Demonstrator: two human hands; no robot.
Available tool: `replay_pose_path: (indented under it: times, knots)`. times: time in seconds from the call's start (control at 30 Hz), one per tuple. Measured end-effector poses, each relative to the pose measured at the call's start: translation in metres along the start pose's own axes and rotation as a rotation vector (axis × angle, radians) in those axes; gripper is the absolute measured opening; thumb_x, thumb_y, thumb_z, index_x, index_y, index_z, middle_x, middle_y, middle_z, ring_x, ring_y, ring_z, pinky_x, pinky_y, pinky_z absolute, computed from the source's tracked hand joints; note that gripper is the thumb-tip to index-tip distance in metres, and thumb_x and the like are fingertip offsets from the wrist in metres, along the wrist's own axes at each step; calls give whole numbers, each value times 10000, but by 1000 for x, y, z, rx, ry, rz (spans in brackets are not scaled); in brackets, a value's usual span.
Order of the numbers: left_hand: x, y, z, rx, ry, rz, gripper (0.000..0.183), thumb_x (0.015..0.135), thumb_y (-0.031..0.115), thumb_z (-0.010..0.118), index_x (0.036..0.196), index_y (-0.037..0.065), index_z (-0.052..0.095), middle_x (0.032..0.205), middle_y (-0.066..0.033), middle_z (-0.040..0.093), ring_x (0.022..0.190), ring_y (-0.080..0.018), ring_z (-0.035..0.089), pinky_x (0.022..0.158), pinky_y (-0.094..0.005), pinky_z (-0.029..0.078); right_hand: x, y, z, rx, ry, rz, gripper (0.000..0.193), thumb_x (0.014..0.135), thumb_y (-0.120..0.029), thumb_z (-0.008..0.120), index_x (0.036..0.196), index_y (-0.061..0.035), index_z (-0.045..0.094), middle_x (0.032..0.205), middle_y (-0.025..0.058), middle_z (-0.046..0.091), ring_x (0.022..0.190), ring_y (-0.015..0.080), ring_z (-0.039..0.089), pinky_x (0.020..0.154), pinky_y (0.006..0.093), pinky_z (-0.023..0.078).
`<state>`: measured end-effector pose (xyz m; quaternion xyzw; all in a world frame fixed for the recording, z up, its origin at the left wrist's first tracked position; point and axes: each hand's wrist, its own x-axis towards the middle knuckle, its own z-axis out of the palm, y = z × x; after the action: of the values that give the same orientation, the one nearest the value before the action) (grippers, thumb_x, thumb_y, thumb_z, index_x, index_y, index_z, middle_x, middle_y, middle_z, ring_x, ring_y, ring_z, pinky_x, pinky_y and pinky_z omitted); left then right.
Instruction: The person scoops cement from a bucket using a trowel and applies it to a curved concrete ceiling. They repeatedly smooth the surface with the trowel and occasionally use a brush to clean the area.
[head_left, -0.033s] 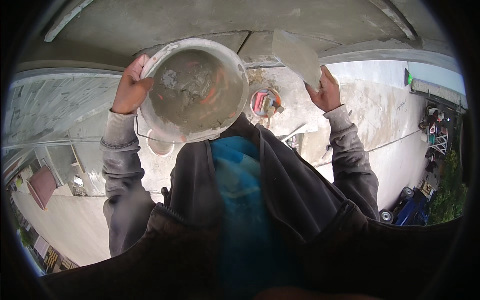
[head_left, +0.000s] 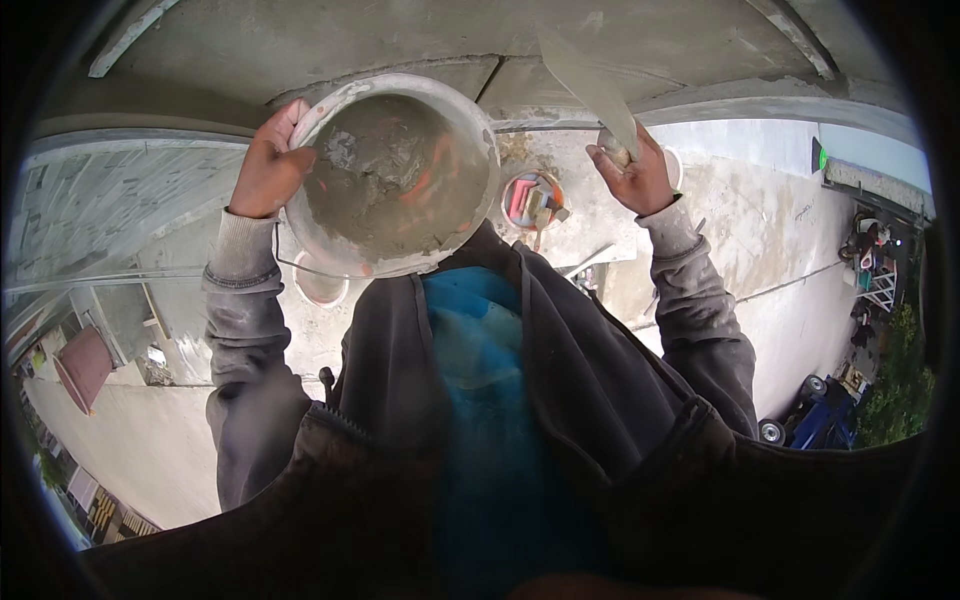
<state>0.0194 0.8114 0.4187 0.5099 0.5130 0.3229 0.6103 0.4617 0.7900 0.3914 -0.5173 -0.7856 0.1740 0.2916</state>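
My left hand [head_left: 270, 165] is closed on the left rim of a whitish bucket [head_left: 481, 185], fingers outside and thumb over the edge. The bucket tilts toward me, so its inside shows. Wet grey mortar [head_left: 385, 200] fills much of it, with orange streaks at its right. To the right, my right hand [head_left: 640, 178] grips the handle of a trowel [head_left: 588, 85]. The trowel's blade points up and left toward the grey wall, seen nearly edge-on. A gap separates it from the bucket.
A rough grey cement wall [head_left: 400, 45] with pale strips spans the top. Far below, an orange-rimmed bucket [head_left: 507, 200] holds blocks and tools, and a pale bucket [head_left: 322, 288] stands left of it. A blue vehicle [head_left: 820, 418] is at lower right, a reddish panel [head_left: 88, 368] at left.
My right hand has turned and shifted slightly left, swinging the trowel's blade from broad side to nearly edge-on. The bucket and my left hand have barely moved.
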Motion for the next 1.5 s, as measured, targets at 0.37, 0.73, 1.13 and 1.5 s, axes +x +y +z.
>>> replay_pose_path:
  times: [0.37,0.73,1.13,1.5]
  knots:
    - [-56,-34,-5,208,507,206,206,912,106,714,1014,25,553,1186,-100,654,996,-130,621,885,-301,511,104,-113,75,304,-206,-124,264,804,-195,812,851,-71,584,747,81,639,648,187,617,656,328,505]
    - [-130,-201,54,-1170,615,479,566,939,218,668,1394,5,408,1333,-153,548,1251,-275,536,1037,-447,467,79,-185,103,225,-190,-141,262,790,-114,808,846,-53,558,914,109,728,823,182,685,761,333,540]
    - [-181,-152,-25,-478,842,198,264,788,-27,613,1042,18,557,996,-77,641,889,-152,587,854,-279,448,-24,-145,37,-554,-249,-193,264,894,-250,661,1092,-87,601,955,111,649,810,330,675,642,443,536]
    - [-166,-92,-32,-230,912,334,162,756,-41,593,901,17,549,798,-6,549,706,-76,474,685,-226,398,-54,-174,76,-549,-750,-11,369,979,-298,584,1302,-125,617,982,140,656,849,314,706,627,432,572]
